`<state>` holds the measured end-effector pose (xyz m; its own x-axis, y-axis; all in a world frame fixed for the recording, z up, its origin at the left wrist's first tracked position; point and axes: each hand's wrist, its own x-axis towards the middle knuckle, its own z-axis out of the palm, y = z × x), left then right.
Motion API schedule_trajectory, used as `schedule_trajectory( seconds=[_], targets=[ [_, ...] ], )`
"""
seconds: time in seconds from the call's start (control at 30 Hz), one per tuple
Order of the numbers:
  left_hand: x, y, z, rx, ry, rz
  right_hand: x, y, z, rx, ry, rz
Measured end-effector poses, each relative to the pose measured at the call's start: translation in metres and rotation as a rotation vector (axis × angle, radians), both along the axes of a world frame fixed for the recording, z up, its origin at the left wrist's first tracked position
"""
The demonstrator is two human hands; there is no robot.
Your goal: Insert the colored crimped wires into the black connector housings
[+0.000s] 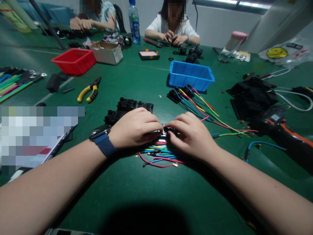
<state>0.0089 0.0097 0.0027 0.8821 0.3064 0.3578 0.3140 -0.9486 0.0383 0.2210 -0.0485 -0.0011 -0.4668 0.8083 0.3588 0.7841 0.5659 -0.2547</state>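
My left hand [139, 125], with a dark blue watch strap [105, 142] at its wrist, is closed with its fingertips together. Opposite it, my right hand [192, 133] is closed too, and the fingertips of both nearly meet over a small dark and shiny piece, mostly hidden by the fingers. Just below them lies a loose bundle of coloured wires [161, 155] with brass-coloured ends. Black plastic sockets [127, 103] sit behind my left hand. Beyond my right hand, more black sockets [174, 94] have red, yellow, blue and green wires attached.
A blue bin [192, 78], a red bin [73, 60] and a cardboard box [107, 54] stand farther back. Yellow-handled pliers [90, 89] lie left. On the right are black housings [254, 94] and a black-and-orange power tool [281, 133]. Two people work across the green table [117, 202].
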Motion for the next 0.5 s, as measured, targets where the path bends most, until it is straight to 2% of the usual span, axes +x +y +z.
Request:
schedule_trajectory(
  seconds=[0.17,0.33,0.5],
  targets=[
    [-0.0001,0.0018,-0.003,-0.001,-0.043,-0.045,-0.0005,0.0012,-0.003,0.02,0.046,-0.016],
    [-0.0031,0.0041,-0.0001,-0.068,-0.035,-0.048,-0.0009,0.001,-0.0037,0.023,0.053,-0.019],
    [-0.0044,0.0061,0.0017,-0.11,-0.02,-0.042,0.0014,0.0014,-0.0003,-0.043,0.006,0.023]
  ],
)
